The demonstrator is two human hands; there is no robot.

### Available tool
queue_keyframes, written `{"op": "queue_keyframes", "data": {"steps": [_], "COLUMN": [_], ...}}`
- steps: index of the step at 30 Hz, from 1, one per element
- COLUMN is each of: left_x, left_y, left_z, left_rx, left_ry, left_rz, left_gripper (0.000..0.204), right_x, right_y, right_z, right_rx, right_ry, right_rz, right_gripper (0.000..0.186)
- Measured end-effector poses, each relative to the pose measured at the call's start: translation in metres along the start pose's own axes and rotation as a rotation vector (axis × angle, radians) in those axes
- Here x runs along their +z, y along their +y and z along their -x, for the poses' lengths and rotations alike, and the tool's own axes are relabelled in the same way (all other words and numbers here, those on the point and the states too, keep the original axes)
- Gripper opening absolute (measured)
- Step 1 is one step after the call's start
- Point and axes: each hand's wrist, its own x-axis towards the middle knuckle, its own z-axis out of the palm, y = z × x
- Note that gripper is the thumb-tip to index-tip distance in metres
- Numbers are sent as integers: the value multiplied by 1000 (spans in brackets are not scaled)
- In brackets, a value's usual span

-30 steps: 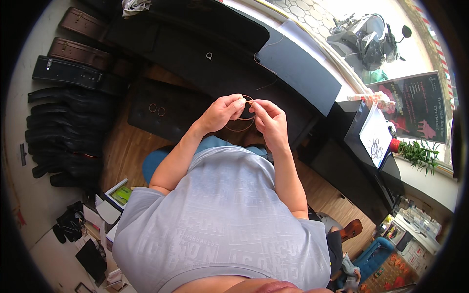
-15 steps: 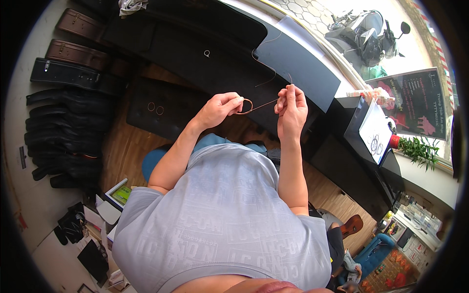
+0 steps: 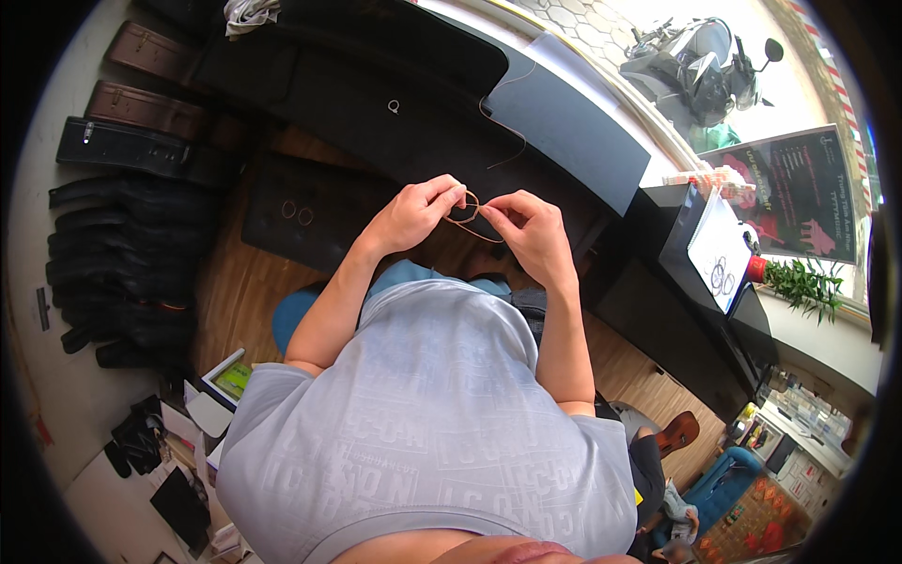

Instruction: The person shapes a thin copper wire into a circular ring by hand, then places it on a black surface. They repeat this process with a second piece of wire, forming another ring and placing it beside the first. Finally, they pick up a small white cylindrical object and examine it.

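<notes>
Held out before my chest, a thin copper-coloured string curves in a small loop between my hands. My left hand pinches one side of the loop between thumb and fingers. On the other side, the thumb and forefinger of my right hand close on the string, the fingers curled. A stretch of it bows below the loop toward my right hand. Beyond my hands, a small pale coil lies on the black tabletop. Another long thin string trails across that surface. Two copper-coloured rings lie on the black bench at left.
Instrument cases line the left wall. A black cabinet stands at right, with a white sheet bearing dark coils and a green plant nearby. Behind me at lower right are a ukulele-like instrument and a seated person.
My right hand has come down and left, closer to my left hand. The string, stretched straight between them before, is now bent round into the loop. My left hand has barely moved.
</notes>
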Motion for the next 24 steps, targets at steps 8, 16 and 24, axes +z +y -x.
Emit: {"op": "queue_keyframes", "data": {"steps": [8,16,24], "left_x": [6,5,-2], "left_y": [14,0,-16], "left_z": [4,-2,-9], "left_rx": [41,-100,-71], "left_ry": [3,-7,10], "left_rz": [-63,213,304], "left_gripper": [26,36,27], "right_x": [23,25,20], "right_y": [16,5,11], "right_z": [2,0,0], "right_rx": [14,-24,83], "right_ry": [42,120,43], "right_rz": [93,109,-72], "right_gripper": [24,17,21]}}
